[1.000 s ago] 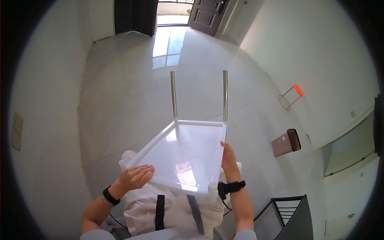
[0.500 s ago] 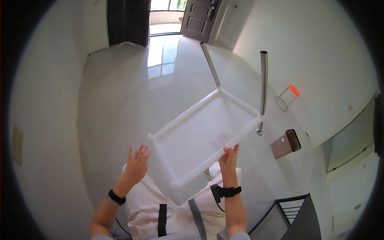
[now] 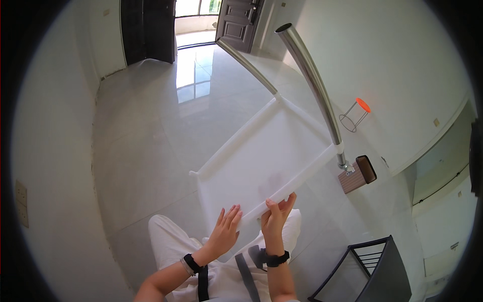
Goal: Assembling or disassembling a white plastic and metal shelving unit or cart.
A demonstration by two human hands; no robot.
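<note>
A white rectangular plastic tray shelf (image 3: 261, 146) is tilted up in front of me. Two shiny metal tubes rise from its far corners: a slim-looking one (image 3: 246, 65) at the left and a thicker-looking one (image 3: 314, 83) at the right. Below the right tube, a caster wheel (image 3: 344, 164) sticks out at the same corner. My right hand (image 3: 275, 216) grips the tray's near rim, thumb and fingers closed on it. My left hand (image 3: 225, 234) lies over the near corner with fingers stretched out, seemingly touching it; that corner is partly hidden.
Beyond the tray's right side stand a brown waste bin (image 3: 357, 173) and a stool with an orange seat (image 3: 363, 105). A black metal-framed piece of furniture (image 3: 377, 272) is at the lower right. White walls flank the tiled floor (image 3: 141, 151); a dark door (image 3: 236, 22) stands open far ahead.
My left hand has moved right, from beside the tray to its near corner. The tray has tilted, bringing its tubes closer and swinging their tops leftward. My right hand has shifted slightly left and nearer.
</note>
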